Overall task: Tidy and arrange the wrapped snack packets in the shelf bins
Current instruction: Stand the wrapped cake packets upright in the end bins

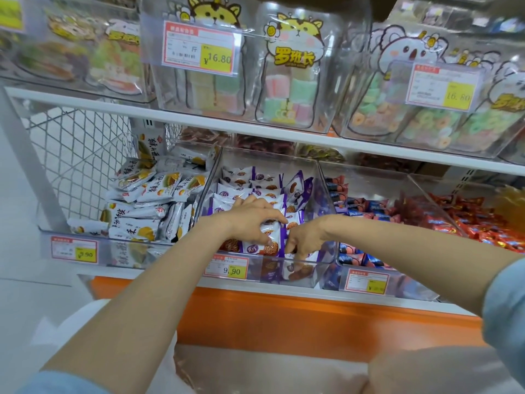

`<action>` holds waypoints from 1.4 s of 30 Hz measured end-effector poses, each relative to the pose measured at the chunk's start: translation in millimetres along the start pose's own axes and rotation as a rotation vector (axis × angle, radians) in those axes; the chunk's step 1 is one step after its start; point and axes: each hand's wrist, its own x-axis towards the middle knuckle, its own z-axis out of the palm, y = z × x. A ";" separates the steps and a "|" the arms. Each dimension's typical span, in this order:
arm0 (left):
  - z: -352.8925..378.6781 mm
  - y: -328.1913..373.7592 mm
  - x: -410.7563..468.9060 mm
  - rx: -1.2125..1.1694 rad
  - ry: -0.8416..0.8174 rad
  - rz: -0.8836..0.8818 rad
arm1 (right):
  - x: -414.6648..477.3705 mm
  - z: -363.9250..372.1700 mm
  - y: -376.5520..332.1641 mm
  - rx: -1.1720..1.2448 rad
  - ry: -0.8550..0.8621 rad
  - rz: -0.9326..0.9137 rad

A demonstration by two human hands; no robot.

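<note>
Purple-and-white waffle snack packets (244, 189) fill the clear middle bin (324, 191) on the lower shelf, lined up in rows. My left hand (252, 220) reaches into the bin and its fingers curl over packets near the front, thumb on one packet (271, 247). My right hand (302, 240) is just to the right, fingers bent down and pinching a packet at the bin's front wall. Which packet each fingertip touches is partly hidden.
The left bin holds white burger-print packets (142, 200); the right bins hold blue-red packets (366, 209) and red wrapped sweets (454, 220). Price tags (225, 268) hang on the bin fronts. Above, a white shelf (255, 129) carries clear tubs of candy. An orange ledge (312, 317) runs below.
</note>
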 end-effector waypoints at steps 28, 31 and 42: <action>0.4 2.4 0.3 -0.030 -0.007 0.011 | -21.0 -2.8 4.9 0.215 -0.185 -0.037; 0.8 1.9 -1.0 -0.020 -0.002 0.010 | -17.4 -5.3 5.1 0.330 -0.184 -0.023; 2.8 1.4 -1.5 -0.021 0.013 0.015 | -20.1 -10.0 0.0 0.350 -0.117 -0.023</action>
